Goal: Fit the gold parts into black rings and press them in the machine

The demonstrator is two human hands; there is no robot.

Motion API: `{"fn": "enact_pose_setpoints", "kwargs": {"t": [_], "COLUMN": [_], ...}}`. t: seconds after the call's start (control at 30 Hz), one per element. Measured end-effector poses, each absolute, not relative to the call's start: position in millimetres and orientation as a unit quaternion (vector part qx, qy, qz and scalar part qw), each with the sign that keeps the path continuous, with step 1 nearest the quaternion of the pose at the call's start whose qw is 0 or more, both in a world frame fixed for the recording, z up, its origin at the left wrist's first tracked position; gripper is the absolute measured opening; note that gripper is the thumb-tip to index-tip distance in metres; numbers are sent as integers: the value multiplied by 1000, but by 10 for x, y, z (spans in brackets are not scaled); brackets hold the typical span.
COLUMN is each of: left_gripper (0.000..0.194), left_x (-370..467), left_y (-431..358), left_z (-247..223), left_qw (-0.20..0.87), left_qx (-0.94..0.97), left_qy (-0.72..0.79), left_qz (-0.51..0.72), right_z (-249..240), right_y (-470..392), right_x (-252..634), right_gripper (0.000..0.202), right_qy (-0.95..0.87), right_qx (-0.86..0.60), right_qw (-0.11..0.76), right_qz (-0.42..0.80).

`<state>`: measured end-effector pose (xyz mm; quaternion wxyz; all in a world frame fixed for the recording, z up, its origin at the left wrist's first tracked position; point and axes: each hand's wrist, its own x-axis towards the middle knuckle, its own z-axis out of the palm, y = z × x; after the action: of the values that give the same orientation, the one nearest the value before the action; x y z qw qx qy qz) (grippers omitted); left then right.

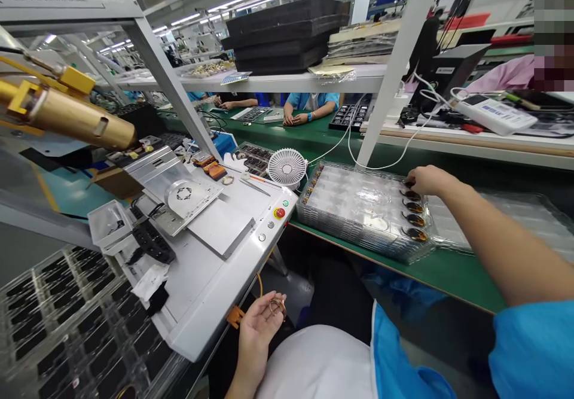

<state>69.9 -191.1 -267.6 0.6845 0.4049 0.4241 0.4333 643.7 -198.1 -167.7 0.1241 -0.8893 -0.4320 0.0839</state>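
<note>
Low in front of my lap, my left hand [264, 318] is palm up with its fingers curled around a thin copper-coloured ring [277, 308]. My right hand [426, 182] reaches to the far right corner of a stack of clear plastic trays [363, 207]. Its fingertips are pressed together at a dark round part in the tray's right column; what they hold is mostly hidden. Below the hand, several round black-and-orange parts [416, 219] lie in that column, and more small parts sit along the tray's left edge.
On the left stands a white machine [201, 297] with a metal fixture [183, 195], a red button [279, 213] and tweezers [255, 187]. A brass cylinder [85, 121] hangs above it. A white fan [287, 168] stands behind the trays. Across the bench are another person's hands [298, 118].
</note>
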Motion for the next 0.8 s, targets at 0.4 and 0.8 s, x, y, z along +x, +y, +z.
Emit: {"fn": "enact_pose_setpoints", "kwargs": {"t": [0.4,0.8], "left_gripper": [46,84], "left_x": [695,931], "left_y": [-1906,-1747], "left_z": [-2605,-2171], "left_qw": [728,770], "left_qx": [408,528], "left_qy": [392,215], "left_qz": [386,287], "right_z": [-1657,-2153], "right_y": [-2184,-2087], "right_x": [5604,2849], "right_gripper": [25,35], "right_qy": [-399,-475], "right_qx": [-796,-473], "right_qw": [439,584], "right_qz": [118,459]}}
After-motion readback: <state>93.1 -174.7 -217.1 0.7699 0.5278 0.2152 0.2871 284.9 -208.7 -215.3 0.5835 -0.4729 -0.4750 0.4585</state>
